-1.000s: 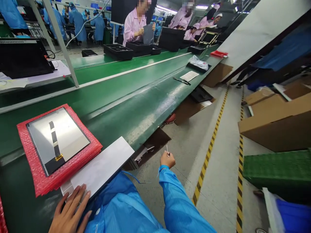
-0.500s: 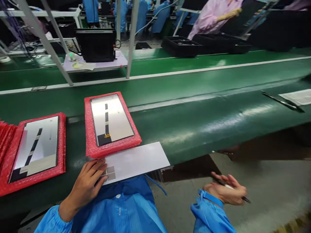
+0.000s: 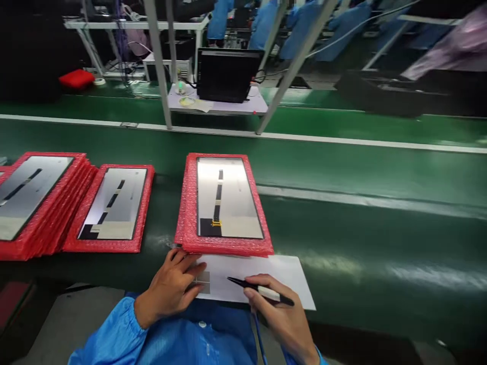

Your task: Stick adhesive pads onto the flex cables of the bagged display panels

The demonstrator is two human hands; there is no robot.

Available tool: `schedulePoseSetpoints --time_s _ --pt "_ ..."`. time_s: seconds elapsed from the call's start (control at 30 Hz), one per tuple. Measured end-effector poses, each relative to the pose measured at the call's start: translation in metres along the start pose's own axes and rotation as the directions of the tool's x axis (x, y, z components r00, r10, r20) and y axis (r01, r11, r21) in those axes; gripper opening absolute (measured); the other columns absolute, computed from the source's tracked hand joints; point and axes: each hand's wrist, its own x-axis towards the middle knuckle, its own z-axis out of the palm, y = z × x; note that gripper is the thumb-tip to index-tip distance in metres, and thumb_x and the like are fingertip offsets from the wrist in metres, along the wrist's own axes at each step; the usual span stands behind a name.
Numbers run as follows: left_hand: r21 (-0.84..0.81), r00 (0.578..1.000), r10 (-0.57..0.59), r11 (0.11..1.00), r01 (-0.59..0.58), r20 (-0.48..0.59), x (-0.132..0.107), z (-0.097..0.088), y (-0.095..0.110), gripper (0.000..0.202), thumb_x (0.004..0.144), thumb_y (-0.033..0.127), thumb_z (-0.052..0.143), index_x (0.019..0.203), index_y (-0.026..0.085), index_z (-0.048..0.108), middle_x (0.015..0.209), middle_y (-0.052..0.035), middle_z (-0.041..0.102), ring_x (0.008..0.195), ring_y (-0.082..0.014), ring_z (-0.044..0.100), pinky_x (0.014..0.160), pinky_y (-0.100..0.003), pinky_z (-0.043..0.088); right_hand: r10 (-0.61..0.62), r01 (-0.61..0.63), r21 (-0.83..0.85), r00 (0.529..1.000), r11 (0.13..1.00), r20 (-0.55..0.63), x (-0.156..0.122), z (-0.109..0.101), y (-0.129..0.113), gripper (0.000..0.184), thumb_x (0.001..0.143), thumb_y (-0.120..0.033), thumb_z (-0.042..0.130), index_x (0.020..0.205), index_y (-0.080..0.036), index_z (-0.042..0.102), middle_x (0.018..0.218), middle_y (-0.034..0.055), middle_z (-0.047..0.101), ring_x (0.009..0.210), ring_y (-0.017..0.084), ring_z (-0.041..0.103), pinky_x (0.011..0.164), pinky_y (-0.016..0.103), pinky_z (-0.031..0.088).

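Note:
My left hand lies with fingers spread on the left end of a white sheet at the bench edge. Beside its fingertips, grey square stickers show on the sheet, partly covered by the hand. My right hand grips black tweezers with a white band, their tips pointing left above the sheet. Just beyond the sheet is a display panel with a dark strip and yellow tape, lying on red bubble wrap.
To the left lie another panel on red wrap and a taller stack of red wrap topped by a panel. Across the green bench, a black monitor stands on a small shelf between metal posts. People in blue sit farther back.
My right hand has swung in from the right, bringing the tweezers over the white sheet. The view has turned left, showing more of the red-wrapped stack. My left hand stays on the sheet.

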Motion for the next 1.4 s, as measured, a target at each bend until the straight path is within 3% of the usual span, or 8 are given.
schedulePoseSetpoints --time_s 0.1,0.2,0.33,0.5,0.73,0.9,1.1,1.4 --pt "-0.026 0.999 -0.039 0.999 0.04 0.037 0.001 0.0 0.0 0.045 0.093 0.039 0.072 0.136 0.027 0.066 0.14 -0.0071 0.066 0.125 -0.0295 0.057 0.112 -0.052 0.038 -0.055 0.06 -0.028 0.989 0.998 0.136 0.016 0.024 0.003 0.031 0.081 -0.05 0.083 0.085 -0.02 0.081 0.081 0.0066 0.077 0.067 0.022 0.072 0.061 0.027 0.06" --pt "-0.042 0.997 -0.059 0.997 0.061 0.056 0.002 0.0 -0.001 0.046 0.094 0.044 0.071 0.137 0.028 0.065 0.145 -0.0057 0.062 0.128 -0.0278 0.055 0.113 -0.05 0.038 -0.072 0.084 -0.058 0.98 0.995 0.186 0.028 0.034 0.012 0.032 0.08 -0.051 0.083 0.084 -0.02 0.082 0.082 0.0077 0.078 0.075 0.025 0.074 0.066 0.027 0.063" --pt "-0.026 0.996 -0.048 0.998 0.05 0.072 0.004 -0.002 -0.001 0.046 0.097 0.05 0.067 0.137 0.027 0.065 0.143 -0.005 0.063 0.13 -0.0267 0.054 0.114 -0.047 0.036 -0.082 0.095 -0.113 0.99 0.989 0.115 0.03 0.037 0.016 0.033 0.079 -0.054 0.083 0.08 -0.021 0.08 0.076 0.0065 0.077 0.072 0.025 0.072 0.068 0.028 0.063" --pt "0.0 0.995 -0.047 0.999 0.047 0.093 0.005 -0.004 -0.002 0.049 0.095 0.051 0.068 0.137 0.026 0.064 0.136 -0.0051 0.067 0.125 -0.0259 0.057 0.113 -0.046 0.037 -0.085 0.096 -0.136 0.993 0.986 0.088 0.027 0.036 0.014 0.031 0.081 -0.053 0.083 0.08 -0.022 0.081 0.066 0.0032 0.074 0.057 0.022 0.066 0.054 0.027 0.058" --pt "-0.033 0.997 -0.043 0.998 0.045 0.067 0.0 -0.003 0.0 0.048 0.096 0.039 0.071 0.142 0.028 0.063 0.139 -0.0063 0.066 0.127 -0.0306 0.054 0.112 -0.051 0.037 -0.14 0.154 -0.11 0.982 0.982 0.129 0.027 0.038 0.011 0.017 0.084 -0.038 0.081 0.085 -0.021 0.083 0.08 0.0066 0.082 0.072 0.026 0.077 0.07 0.032 0.065" --pt "0.005 0.998 -0.013 1.0 0.012 0.064 0.0 -0.002 -0.002 0.043 0.098 0.035 0.066 0.14 0.025 0.065 0.137 -0.0093 0.066 0.126 -0.0326 0.054 0.11 -0.054 0.038 -0.169 0.175 -0.102 0.983 0.979 0.073 0.025 0.042 0.009 0.01 0.084 -0.029 0.079 0.085 -0.02 0.082 0.083 0.0069 0.082 0.076 0.025 0.078 0.073 0.031 0.065" --pt "0.009 0.998 -0.023 1.0 0.022 0.057 0.0 -0.003 0.001 0.041 0.099 0.035 0.065 0.139 0.025 0.066 0.138 -0.0097 0.066 0.128 -0.032 0.054 0.112 -0.054 0.04 -0.245 0.249 -0.1 0.968 0.963 0.048 0.022 0.047 0.017 0.008 0.085 -0.025 0.08 0.089 -0.02 0.083 0.085 0.0068 0.083 0.075 0.024 0.078 0.073 0.031 0.065" --pt "-0.005 0.997 -0.03 1.0 0.031 0.074 -0.001 -0.003 0.0 0.044 0.097 0.034 0.067 0.14 0.025 0.066 0.139 -0.0103 0.065 0.129 -0.0331 0.055 0.112 -0.056 0.041 -0.253 0.257 -0.117 0.966 0.959 0.055 0.022 0.047 0.024 0.009 0.086 -0.028 0.08 0.091 -0.02 0.084 0.086 0.0072 0.083 0.077 0.025 0.079 0.077 0.034 0.066"
